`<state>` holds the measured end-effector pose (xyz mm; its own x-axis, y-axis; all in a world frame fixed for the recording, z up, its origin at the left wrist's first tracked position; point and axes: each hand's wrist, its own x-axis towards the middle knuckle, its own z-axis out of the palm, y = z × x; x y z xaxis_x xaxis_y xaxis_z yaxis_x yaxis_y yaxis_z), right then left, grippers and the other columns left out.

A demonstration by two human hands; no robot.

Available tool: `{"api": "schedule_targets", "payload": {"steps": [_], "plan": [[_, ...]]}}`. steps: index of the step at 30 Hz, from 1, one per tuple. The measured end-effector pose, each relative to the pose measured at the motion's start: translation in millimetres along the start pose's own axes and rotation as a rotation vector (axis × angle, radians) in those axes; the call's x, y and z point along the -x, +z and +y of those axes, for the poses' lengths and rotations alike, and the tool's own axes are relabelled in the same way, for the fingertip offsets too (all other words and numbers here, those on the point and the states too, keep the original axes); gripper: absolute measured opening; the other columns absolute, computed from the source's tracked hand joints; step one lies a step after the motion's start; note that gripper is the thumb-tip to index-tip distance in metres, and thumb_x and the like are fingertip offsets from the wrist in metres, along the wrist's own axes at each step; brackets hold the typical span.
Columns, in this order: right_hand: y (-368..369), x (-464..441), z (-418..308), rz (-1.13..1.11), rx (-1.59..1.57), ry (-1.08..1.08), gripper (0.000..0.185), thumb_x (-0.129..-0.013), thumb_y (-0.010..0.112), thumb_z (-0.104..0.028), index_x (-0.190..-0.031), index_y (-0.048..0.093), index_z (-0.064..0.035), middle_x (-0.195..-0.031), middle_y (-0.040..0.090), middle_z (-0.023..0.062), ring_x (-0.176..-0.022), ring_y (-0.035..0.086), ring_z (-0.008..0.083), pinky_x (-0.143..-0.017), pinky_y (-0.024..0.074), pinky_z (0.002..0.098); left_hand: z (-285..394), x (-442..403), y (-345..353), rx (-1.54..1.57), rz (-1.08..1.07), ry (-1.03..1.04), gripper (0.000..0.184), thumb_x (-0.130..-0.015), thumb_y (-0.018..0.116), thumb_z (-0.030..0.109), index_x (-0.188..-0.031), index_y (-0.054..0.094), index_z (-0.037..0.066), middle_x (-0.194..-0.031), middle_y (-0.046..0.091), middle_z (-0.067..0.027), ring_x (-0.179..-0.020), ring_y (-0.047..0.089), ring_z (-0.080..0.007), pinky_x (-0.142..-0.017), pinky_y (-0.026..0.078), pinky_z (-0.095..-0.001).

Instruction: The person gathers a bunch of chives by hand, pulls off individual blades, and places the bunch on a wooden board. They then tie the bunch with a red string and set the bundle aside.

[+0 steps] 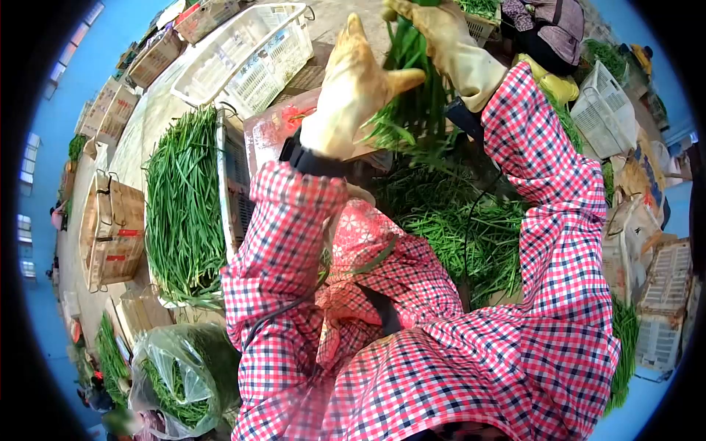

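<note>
Bunch of green stalks (pixel 407 55) hangs from gripping, gloved right hand (pixel 450 45) near right edge of reddish worktop (pixel 266 138); gloved left hand (pixel 354 88) open, thumb spread before bunch, contact unclear; loaded crate (pixel 229 180) beside worktop's left edge.

Blue walls (pixel 53 162) are enclosing me on the left and right, pale windows (pixel 34 142) are lining the left side, and bright light is falling across a beige floor (pixel 151 117).
</note>
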<state>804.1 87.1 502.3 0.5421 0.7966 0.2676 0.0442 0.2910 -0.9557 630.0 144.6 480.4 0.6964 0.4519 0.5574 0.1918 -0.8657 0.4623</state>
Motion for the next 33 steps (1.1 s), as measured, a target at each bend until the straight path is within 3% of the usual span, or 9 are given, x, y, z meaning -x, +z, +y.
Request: {"api": "schedule_targets", "payload": {"steps": [3, 5, 7, 9, 11, 14, 17, 25, 33], "plan": [[54.8, 12.9, -14.9, 0.118, 0.194, -0.133, 0.035, -0.092, 0.066, -0.032, -0.109, 0.066, -0.0011, -0.099, 0.068, 0.0071, -0.083, 0.062, 0.0133, -0.066, 0.0491, 0.0304, 16.9, -15.8, 2.1, 0.914, 0.146, 0.254, 0.079, -0.070, 0.078, -0.002, -0.134, 0.033, 0.002, -0.115, 0.046, -0.0080, -0.107, 0.048, -0.0175, -0.093, 0.044, -0.0274], [63.1, 42.8, -35.6, -0.152, -0.022, -0.545, 0.042, -0.090, 0.068, -0.035, -0.114, 0.065, -0.0005, -0.104, 0.068, 0.0123, -0.093, 0.063, 0.0183, -0.075, 0.0508, 0.0293, 11.0, -17.0, -29.2, 0.177, -0.142, -0.265, 0.079, -0.079, 0.079, 0.034, -0.134, 0.043, -0.011, -0.124, 0.058, -0.0266, -0.109, 0.063, -0.0323, -0.093, 0.053, -0.0363], [75.3, 62.0, -66.9, -0.211, 0.384, -0.486, 0.051, -0.089, 0.068, -0.041, -0.117, 0.062, 0.0009, -0.109, 0.067, 0.0165, -0.100, 0.062, 0.0221, -0.085, 0.0505, 0.0321, -65.1, -18.2, 8.0, 1.084, 0.012, 0.028, 0.041, -0.084, 0.072, 0.014, -0.115, 0.056, -0.006, -0.100, 0.067, -0.0152, -0.086, 0.068, -0.0247, -0.074, 0.058, -0.0339], [76.3, 61.0, -70.5, -0.295, 0.614, -0.488, 0.071, -0.088, 0.064, -0.056, -0.131, 0.054, -0.0006, -0.128, 0.059, 0.0229, -0.123, 0.054, 0.0277, -0.106, 0.0424, 0.0409, -60.4, -4.7, -30.7, -0.345, 0.226, 0.553, 0.028, -0.087, 0.069, 0.011, -0.110, 0.061, -0.002, -0.094, 0.067, -0.0096, -0.085, 0.067, -0.0197, -0.075, 0.056, -0.0325], [63.0, 58.5, -31.4, -0.246, 0.809, -0.776, 0.084, -0.082, 0.075, -0.047, -0.143, 0.040, -0.0007, -0.139, 0.052, 0.0227, -0.121, 0.056, 0.0331, -0.103, 0.0440, 0.0394, -47.0, 5.3, -33.7, 1.102, 0.189, 0.131, 0.024, -0.091, 0.067, 0.016, -0.112, 0.069, 0.004, -0.102, 0.071, -0.0057, -0.090, 0.067, -0.0151, -0.081, 0.055, -0.0319], [46.3, 101.7, 4.8, -0.433, 0.861, -0.360, 0.126, -0.060, 0.086, -0.052, -0.152, 0.019, 0.0013, -0.151, 0.031, 0.0288, -0.138, 0.035, 0.0413, -0.117, 0.0290, 0.0450, -20.0, 20.5, -75.9, 0.398, 0.227, -0.074, 0.038, -0.089, 0.072, 0.026, -0.120, 0.065, 0.005, -0.092, 0.072, -0.0067, -0.090, 0.067, -0.0121, -0.080, 0.057, -0.0307], [26.2, 124.8, 63.5, -0.655, 0.744, -0.225, 0.117, -0.060, 0.090, -0.006, -0.153, 0.019, -0.0007, -0.154, 0.034, 0.0168, -0.140, 0.035, 0.0264, -0.115, 0.0335, 0.0363, -63.4, 18.4, -79.2, 1.314, 0.293, -0.172, 0.036, -0.093, 0.068, 0.030, -0.114, 0.065, 0.001, -0.078, 0.058, 0.0006, -0.076, 0.061, -0.0119, -0.076, 0.058, -0.0304], [30.3, 224.5, 141.0, -0.351, 1.238, -0.357, 0.044, -0.077, 0.065, -0.007, -0.120, 0.056, -0.0114, -0.062, 0.061, 0.0090, -0.055, 0.063, 0.0269, -0.050, 0.0490, 0.0377, -78.1, 37.0, -120.6, 1.636, 0.421, -0.191, 0.025, -0.096, 0.064, 0.023, -0.098, 0.063, -0.002, -0.066, 0.037, 0.0054, -0.058, 0.038, -0.0077, -0.058, 0.041, -0.0260], [-65.8, 286.1, 180.2, -0.992, 1.386, 0.258, 0.055, -0.087, 0.064, -0.022, -0.136, 0.050, -0.0031, -0.124, 0.061, 0.0240, -0.112, 0.063, 0.0276, -0.091, 0.0528, 0.0384, -118.9, 47.6, -152.8, 2.019, 0.083, 0.007, 0.028, -0.098, 0.061, 0.025, -0.100, 0.064, -0.003, -0.061, 0.042, 0.0068, -0.053, 0.041, -0.0050, -0.057, 0.038, -0.0243]]}}
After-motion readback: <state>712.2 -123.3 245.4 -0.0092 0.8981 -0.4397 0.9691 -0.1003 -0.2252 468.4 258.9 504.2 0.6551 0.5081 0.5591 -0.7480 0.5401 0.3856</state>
